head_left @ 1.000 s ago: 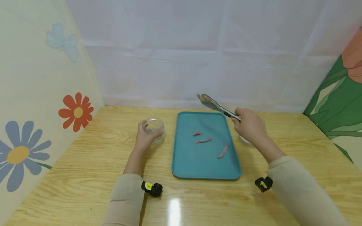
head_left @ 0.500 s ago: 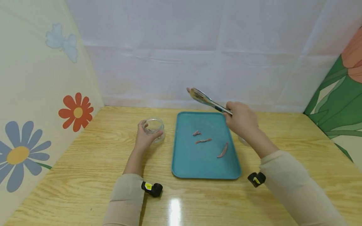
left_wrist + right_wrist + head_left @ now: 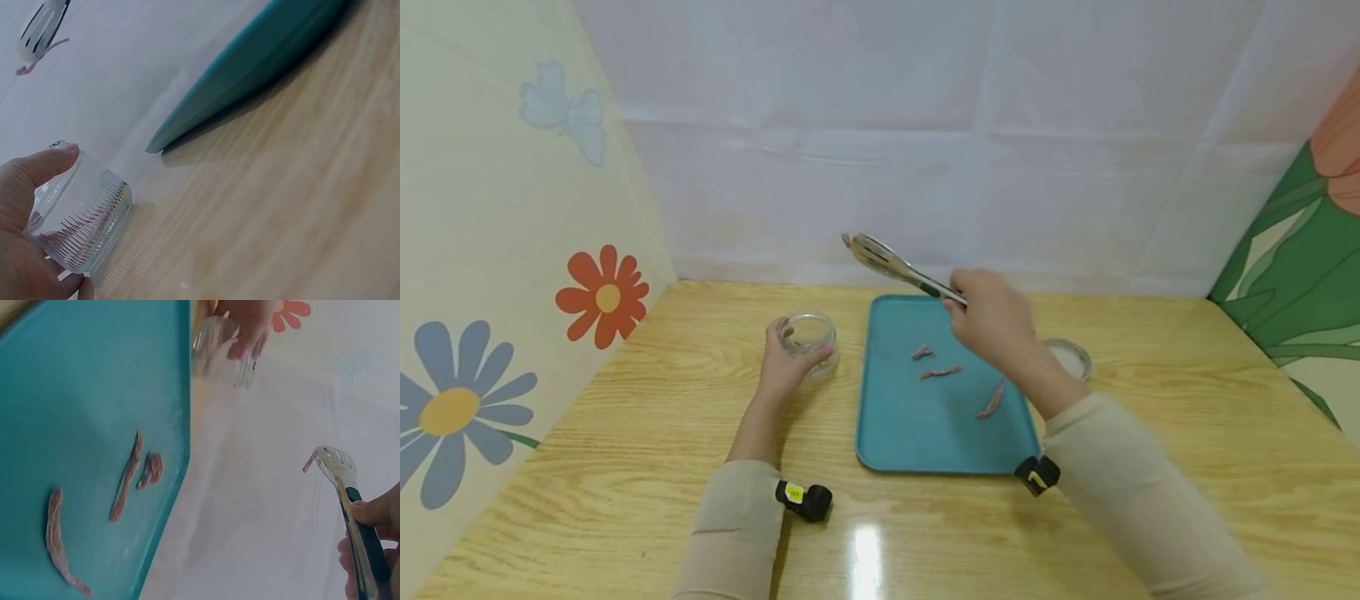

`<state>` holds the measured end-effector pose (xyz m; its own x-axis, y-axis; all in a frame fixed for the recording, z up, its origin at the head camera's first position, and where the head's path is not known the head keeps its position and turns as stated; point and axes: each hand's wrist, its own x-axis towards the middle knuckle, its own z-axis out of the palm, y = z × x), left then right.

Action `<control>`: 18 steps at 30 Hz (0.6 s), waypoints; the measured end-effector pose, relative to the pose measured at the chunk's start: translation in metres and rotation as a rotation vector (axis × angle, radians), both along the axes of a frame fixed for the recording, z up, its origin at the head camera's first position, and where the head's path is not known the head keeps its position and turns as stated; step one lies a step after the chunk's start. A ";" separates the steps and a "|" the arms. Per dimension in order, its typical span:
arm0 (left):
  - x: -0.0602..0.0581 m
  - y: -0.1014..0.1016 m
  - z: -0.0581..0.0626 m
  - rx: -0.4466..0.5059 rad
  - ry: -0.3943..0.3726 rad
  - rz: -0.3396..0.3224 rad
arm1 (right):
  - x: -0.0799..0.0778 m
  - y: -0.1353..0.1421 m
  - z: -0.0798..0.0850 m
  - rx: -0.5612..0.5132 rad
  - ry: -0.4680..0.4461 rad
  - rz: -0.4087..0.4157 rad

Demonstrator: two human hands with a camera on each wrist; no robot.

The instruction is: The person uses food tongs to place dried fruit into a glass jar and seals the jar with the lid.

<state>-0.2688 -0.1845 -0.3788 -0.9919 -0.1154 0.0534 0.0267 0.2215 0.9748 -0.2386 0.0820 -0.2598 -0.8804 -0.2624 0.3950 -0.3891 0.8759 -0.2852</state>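
My left hand point(image 3: 786, 362) curls round a clear ribbed glass jar point(image 3: 87, 215) that stands on the table left of the tray. Some reddish strips show through the jar's side in the left wrist view. My right hand point(image 3: 994, 317) grips metal tongs point(image 3: 898, 265) with dark handle parts, raised above the tray's far edge. A thin pinkish meat strip point(image 3: 309, 461) is caught in the tongs' tips and sticks out of them. On the teal tray point(image 3: 895, 433) lie three more meat strips point(image 3: 940, 372), apart from one another.
A round clear glass dish or lid point(image 3: 1070, 358) rests right of the tray, partly behind my right forearm. A white cloth backdrop point(image 3: 865, 125) rises at the table's far edge. Flower-printed panels point(image 3: 475, 250) stand at both sides.
My right hand has moved left across the tray with the tongs and the meat strip, uncovering the round glass thing at right. My left hand and the jar have stayed put.
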 end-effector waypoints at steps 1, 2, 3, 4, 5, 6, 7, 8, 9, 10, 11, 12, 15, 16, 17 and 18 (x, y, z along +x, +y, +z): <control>0.000 0.000 0.000 0.001 0.000 0.000 | 0.000 -0.003 0.000 0.001 -0.005 0.003; 0.000 0.000 0.000 0.001 -0.002 0.000 | 0.000 -0.006 -0.001 0.003 -0.011 0.001; 0.000 0.000 0.000 0.001 -0.002 -0.001 | 0.001 -0.008 -0.001 0.005 -0.020 -0.003; 0.000 0.000 0.000 0.002 -0.003 -0.001 | 0.001 -0.011 -0.002 0.007 -0.028 -0.006; 0.000 0.000 0.001 0.000 -0.003 0.000 | 0.001 -0.013 -0.003 0.005 -0.037 -0.008; 0.000 0.000 0.000 -0.002 -0.002 0.002 | 0.001 -0.016 -0.003 0.003 -0.041 -0.008; -0.001 0.000 0.000 -0.004 -0.001 0.004 | 0.002 -0.018 -0.004 0.007 -0.044 -0.009; -0.001 0.000 0.000 -0.006 0.001 0.005 | 0.002 -0.020 -0.005 0.007 -0.045 -0.006; -0.001 0.000 0.000 -0.008 0.003 0.008 | 0.003 -0.023 -0.006 0.005 -0.047 0.002; -0.001 0.000 0.000 -0.009 0.003 0.010 | 0.004 -0.025 -0.007 0.004 -0.046 0.011; -0.001 0.000 0.000 -0.010 0.004 0.011 | 0.004 -0.027 -0.008 0.000 -0.044 0.021; -0.001 0.000 0.000 -0.009 0.003 0.012 | 0.005 -0.030 -0.009 -0.004 -0.043 0.029; -0.001 0.000 0.000 -0.008 0.005 0.013 | 0.006 -0.038 -0.012 -0.021 -0.050 0.042; -0.001 0.001 0.000 -0.007 0.006 0.014 | 0.007 -0.041 -0.013 -0.026 -0.057 0.040; -0.001 0.001 0.000 -0.005 0.007 0.014 | 0.007 -0.044 -0.014 -0.026 -0.065 0.034; -0.001 0.001 0.000 -0.003 0.008 0.014 | 0.008 -0.046 -0.015 -0.018 -0.073 0.027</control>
